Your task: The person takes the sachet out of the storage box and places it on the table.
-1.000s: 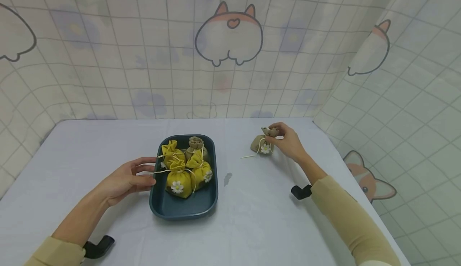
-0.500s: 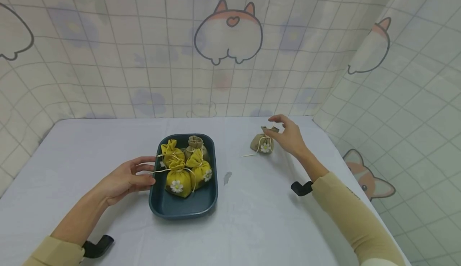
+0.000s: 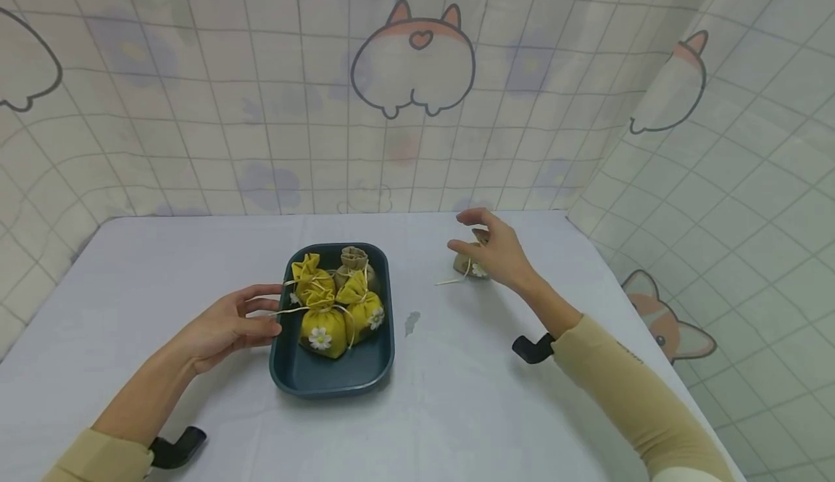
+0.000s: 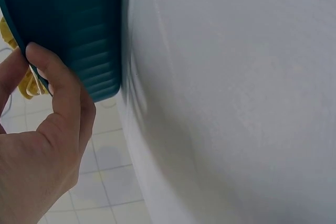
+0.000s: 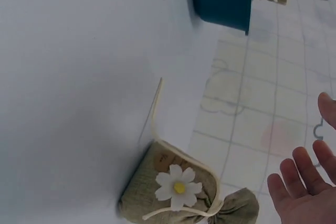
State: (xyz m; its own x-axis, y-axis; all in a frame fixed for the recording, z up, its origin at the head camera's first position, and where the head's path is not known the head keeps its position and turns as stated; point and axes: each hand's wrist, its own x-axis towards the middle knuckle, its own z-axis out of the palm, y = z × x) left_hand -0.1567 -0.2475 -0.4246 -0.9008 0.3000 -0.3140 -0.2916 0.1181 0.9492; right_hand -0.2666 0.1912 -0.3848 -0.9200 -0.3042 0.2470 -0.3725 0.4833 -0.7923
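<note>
In the head view, my left hand (image 3: 225,326) is at the left rim of a dark blue tray (image 3: 333,384), its fingertips and thumb holding the edge. The left wrist view shows the hand (image 4: 55,119) with a fingertip against the outer wall of the tray (image 4: 79,30). Yellow drawstring pouches (image 3: 322,333) with white flowers and a beige pouch (image 3: 355,257) lie inside. At right, my right hand (image 3: 492,250) hovers with thumb and fingers spread, partly covering another beige drawstring pouch (image 3: 464,266) on the table. The right wrist view shows that pouch (image 5: 173,187) apart from the fingers (image 5: 304,163).
A white cloth covers the table (image 3: 450,395). Behind it hangs a tiled-pattern curtain (image 3: 274,105) with cartoon dogs. A small grey mark (image 3: 412,322) lies right of the tray. The pouch's loose cord (image 3: 446,282) extends left on the cloth.
My right hand has let go of the beige pouch's top, spread its fingers and shifted left over it. The pouch stays on the table. My left hand and the tray have not moved.
</note>
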